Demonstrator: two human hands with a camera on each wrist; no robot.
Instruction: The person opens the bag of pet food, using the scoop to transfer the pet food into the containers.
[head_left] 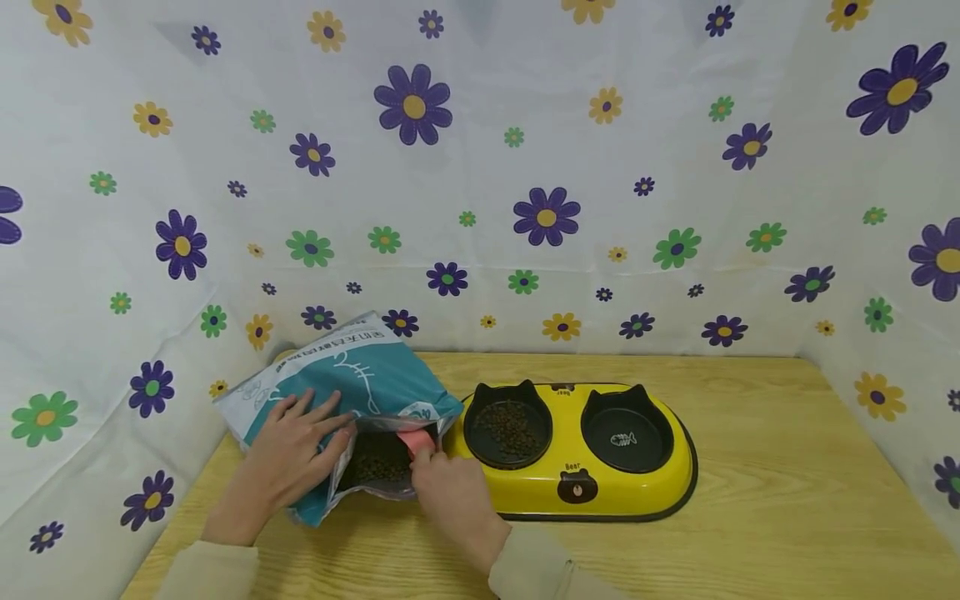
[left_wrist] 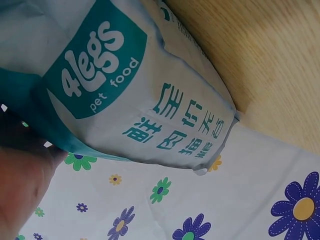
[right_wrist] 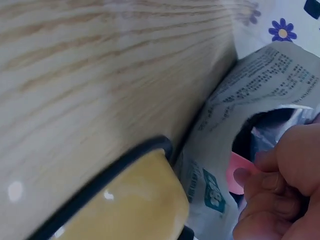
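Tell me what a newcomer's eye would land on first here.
Probably the glossy yellow double pet bowl on the wooden table, with brown kibble in its left dish. Next, the teal-and-white pet food bag to its left, where the right hand holds a pink scoop in the open mouth. Behind, the white flower-print backdrop stands out.

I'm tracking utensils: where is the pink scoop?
In the head view, the pink scoop is in the mouth of the bag, gripped by the right hand, left of the yellow feeder.

Free room right of yellow feeder
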